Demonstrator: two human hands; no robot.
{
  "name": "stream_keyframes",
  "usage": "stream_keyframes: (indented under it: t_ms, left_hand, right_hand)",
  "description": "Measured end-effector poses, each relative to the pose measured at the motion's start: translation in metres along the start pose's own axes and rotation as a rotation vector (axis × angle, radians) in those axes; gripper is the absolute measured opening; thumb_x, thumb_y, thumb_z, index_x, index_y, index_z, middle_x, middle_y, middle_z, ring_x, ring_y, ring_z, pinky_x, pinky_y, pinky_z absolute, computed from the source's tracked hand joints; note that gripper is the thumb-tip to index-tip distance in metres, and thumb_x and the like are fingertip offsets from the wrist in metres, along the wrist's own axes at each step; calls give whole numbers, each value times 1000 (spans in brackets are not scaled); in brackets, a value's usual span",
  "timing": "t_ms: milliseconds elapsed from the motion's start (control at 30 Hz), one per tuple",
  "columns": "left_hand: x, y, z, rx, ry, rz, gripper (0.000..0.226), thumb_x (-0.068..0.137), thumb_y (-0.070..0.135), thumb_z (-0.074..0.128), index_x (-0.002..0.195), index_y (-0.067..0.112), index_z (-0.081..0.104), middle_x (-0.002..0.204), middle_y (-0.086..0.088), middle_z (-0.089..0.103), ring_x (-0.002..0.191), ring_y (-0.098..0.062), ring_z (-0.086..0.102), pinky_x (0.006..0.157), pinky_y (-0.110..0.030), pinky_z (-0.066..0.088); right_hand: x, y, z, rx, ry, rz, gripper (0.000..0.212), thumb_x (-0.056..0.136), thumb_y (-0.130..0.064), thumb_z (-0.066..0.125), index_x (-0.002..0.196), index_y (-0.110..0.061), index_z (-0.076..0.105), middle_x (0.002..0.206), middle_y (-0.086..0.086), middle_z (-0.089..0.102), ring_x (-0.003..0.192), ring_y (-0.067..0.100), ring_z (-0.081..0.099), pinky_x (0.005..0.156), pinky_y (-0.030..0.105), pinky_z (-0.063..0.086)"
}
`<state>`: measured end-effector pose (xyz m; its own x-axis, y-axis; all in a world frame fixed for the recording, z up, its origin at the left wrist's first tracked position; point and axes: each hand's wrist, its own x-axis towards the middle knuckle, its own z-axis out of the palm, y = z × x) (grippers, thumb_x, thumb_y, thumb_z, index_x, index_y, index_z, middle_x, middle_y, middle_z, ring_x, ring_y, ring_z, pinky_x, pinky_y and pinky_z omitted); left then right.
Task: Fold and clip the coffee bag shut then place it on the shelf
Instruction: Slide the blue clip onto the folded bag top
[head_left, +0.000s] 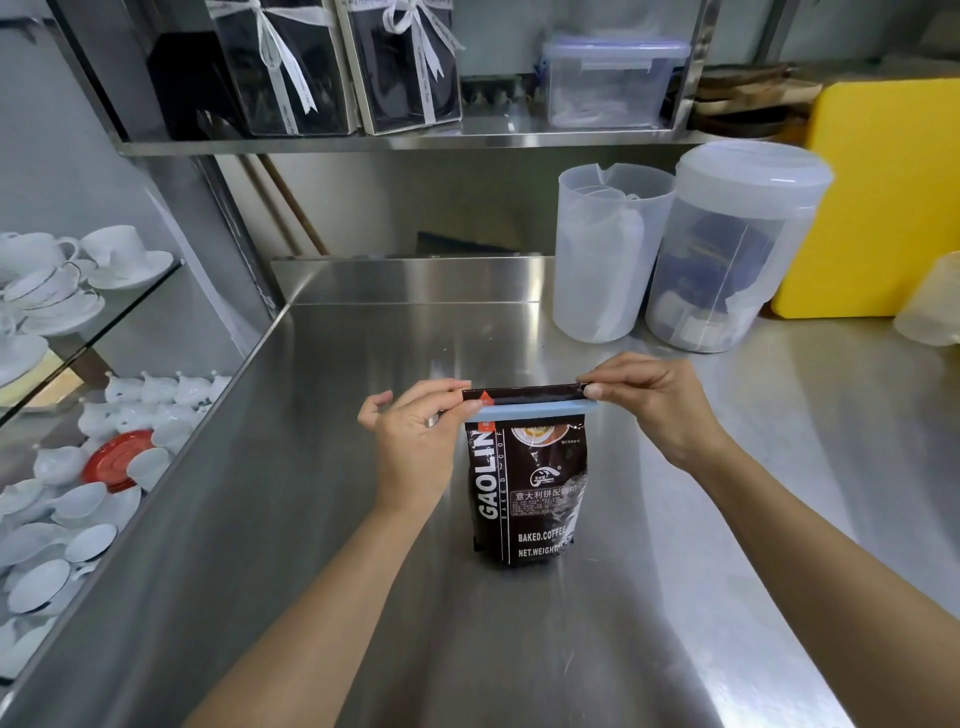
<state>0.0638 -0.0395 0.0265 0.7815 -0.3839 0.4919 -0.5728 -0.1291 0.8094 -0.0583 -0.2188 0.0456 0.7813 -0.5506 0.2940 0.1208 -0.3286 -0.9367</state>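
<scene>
A dark brown coffee bag (524, 493) stands upright on the steel counter (363, 519), its printed front facing me. Its top is folded over into a flat strip. A long pale blue clip (535, 410) lies across the bag just under that fold. My left hand (415, 441) pinches the left end of the fold and clip. My right hand (649, 410) pinches the right end with thumb and fingers. The steel shelf (493, 137) runs along the wall above and behind the bag.
On the shelf stand two black gift boxes with white ribbons (353, 67) and a clear lidded box (613, 78). Two translucent plastic jugs (675, 249) and a yellow board (883, 197) are at the counter's back right. White cups and saucers (67, 415) fill glass shelves on the left.
</scene>
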Motion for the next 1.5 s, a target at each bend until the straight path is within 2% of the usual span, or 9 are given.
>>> stream_keyframes:
  t_ms: [300, 500, 600, 700, 833, 1000, 1167, 1333, 1500]
  left_hand:
    - [1, -1, 0, 22, -5, 8, 5, 72, 19, 72, 69, 15, 74, 82, 26, 60, 86, 17, 51, 97, -22, 15]
    - [9, -3, -1, 25, -57, 37, 4, 72, 17, 72, 74, 20, 74, 79, 20, 63, 87, 11, 53, 97, -25, 25]
    - [11, -2, -1, -98, -69, 14, 14, 70, 6, 73, 78, 17, 74, 76, 15, 65, 79, 4, 59, 89, -24, 42]
    - [12, 0, -3, -107, -42, 0, 15, 70, 6, 73, 79, 17, 72, 75, 12, 65, 79, 4, 59, 89, -20, 41]
    - [13, -2, -1, -41, -37, -18, 10, 70, 14, 73, 75, 22, 72, 77, 20, 64, 88, -8, 60, 98, -28, 30]
    - [14, -4, 1, -93, -15, -22, 16, 71, 8, 72, 83, 18, 71, 79, 3, 69, 83, 10, 56, 96, -14, 36]
    - [12, -6, 3, -44, 14, 18, 15, 74, 4, 68, 86, 13, 71, 83, 5, 67, 87, 18, 53, 96, -10, 33]
    - [9, -7, 6, -43, -23, 16, 10, 75, 7, 67, 83, 8, 74, 86, -4, 72, 89, -19, 64, 99, -15, 37]
    - [6, -7, 7, -44, -14, 45, 10, 73, 6, 69, 81, 10, 74, 81, 2, 70, 82, -1, 62, 100, -15, 35]
  right_hand:
    - [5, -12, 0, -108, -53, 0, 13, 70, 2, 69, 78, -9, 71, 57, -17, 67, 61, -3, 57, 63, 6, 41]
    - [3, -8, 8, -117, -6, 5, 12, 76, 0, 65, 69, -10, 65, 69, -1, 59, 58, -4, 50, 63, 8, 38]
    - [1, -6, 6, -50, -52, 60, 22, 72, -2, 69, 75, -24, 66, 82, -2, 60, 73, 3, 54, 75, 19, 43]
    - [-3, -4, 5, -53, -85, 163, 35, 65, 0, 74, 84, -28, 64, 79, -6, 59, 68, -6, 55, 85, 27, 39]
    - [-3, -1, 5, -44, 3, 200, 22, 66, -3, 73, 71, -23, 66, 72, -4, 57, 66, -2, 53, 79, 23, 34]
    - [1, 4, 9, -24, 32, 191, 22, 65, -3, 74, 66, -24, 67, 65, -13, 58, 62, -3, 45, 74, 25, 33]
    - [3, 6, 11, 7, 10, 156, 14, 65, 1, 72, 75, -10, 70, 59, -13, 61, 55, -1, 45, 60, 11, 37]
    - [1, 1, 11, 49, -48, 133, 24, 71, 7, 66, 65, -16, 66, 51, -15, 56, 49, -1, 47, 52, 6, 36]
    - [4, 2, 22, -8, -150, 134, 15, 66, -1, 73, 67, -14, 66, 69, 1, 53, 63, 9, 56, 60, 14, 44]
